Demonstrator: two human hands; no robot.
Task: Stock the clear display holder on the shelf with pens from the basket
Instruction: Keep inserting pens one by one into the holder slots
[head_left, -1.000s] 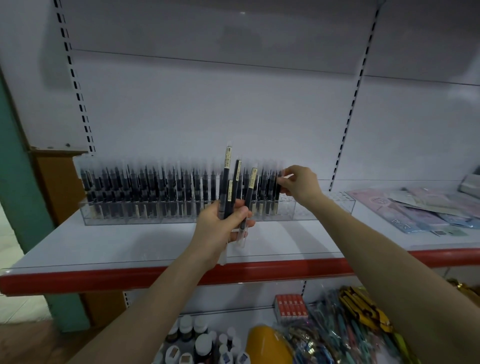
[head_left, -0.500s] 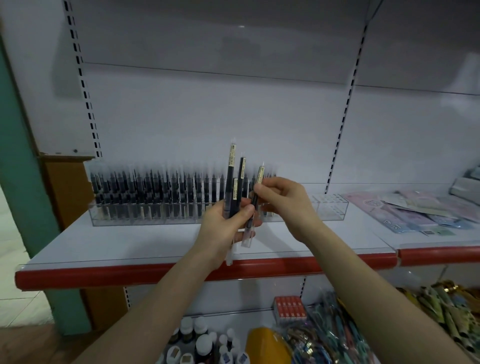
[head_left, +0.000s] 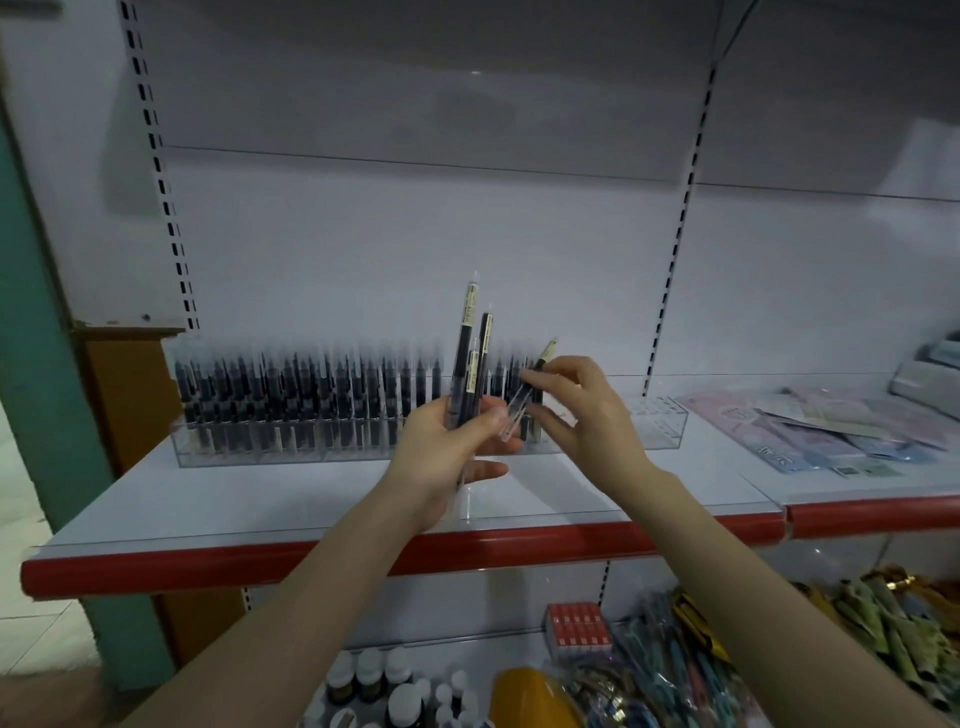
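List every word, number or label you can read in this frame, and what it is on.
No text here is legible.
Beige labels on the pens in the left hand: print too blurred.
Label on the pen in the right hand: too blurred.
Packets at right: white marks, too small.
Red box below: white marks, unreadable.
Bottles: labels too small.

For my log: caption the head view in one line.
A left hand grips a bunch of pens; the right hand pinches one tilted pen before the clear display holder.
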